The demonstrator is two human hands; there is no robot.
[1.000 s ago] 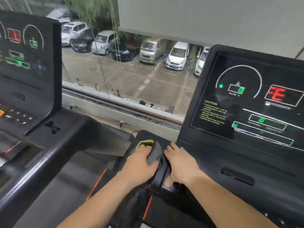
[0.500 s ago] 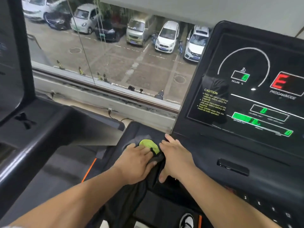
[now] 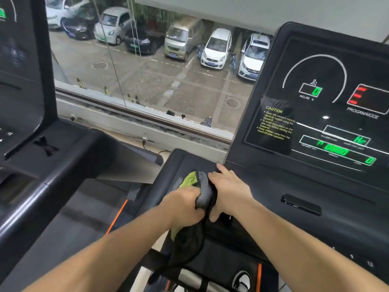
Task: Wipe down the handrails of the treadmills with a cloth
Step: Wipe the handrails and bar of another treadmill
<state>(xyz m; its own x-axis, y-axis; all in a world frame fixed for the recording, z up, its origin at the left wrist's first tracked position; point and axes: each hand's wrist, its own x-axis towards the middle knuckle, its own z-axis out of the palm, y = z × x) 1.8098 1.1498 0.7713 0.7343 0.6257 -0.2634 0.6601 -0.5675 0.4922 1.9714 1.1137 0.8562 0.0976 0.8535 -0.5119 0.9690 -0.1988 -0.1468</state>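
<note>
Spotted one shoe (image 3: 242, 280) down at the very bottom, then the dangling black tail of the cloth (image 3: 203, 192) just above it. Counted one cloth only, grey and lime up top, bunched in the left hand (image 3: 185, 204), fingers curled round it, pressed onto the black handrail (image 3: 185, 163) on the near treadmill's left side. Had the right hand (image 3: 229, 190) laid flat just beside, fingers out straight, touching the cloth's edge, gripping nothing. Looked soft, light and floppy, so probably best taken as a wad in the palm rather than by a corner. Would likely drape round the rail easily, though guessing that loose tail could snag. Counted two hands and two consoles: right console (image 3: 315, 127) lit green and red, left console (image 3: 21, 81) partly cut off. Beyond, one window (image 3: 147, 85) and a row of parked cars (image 3: 216, 49), too overlapped to count properly.
</note>
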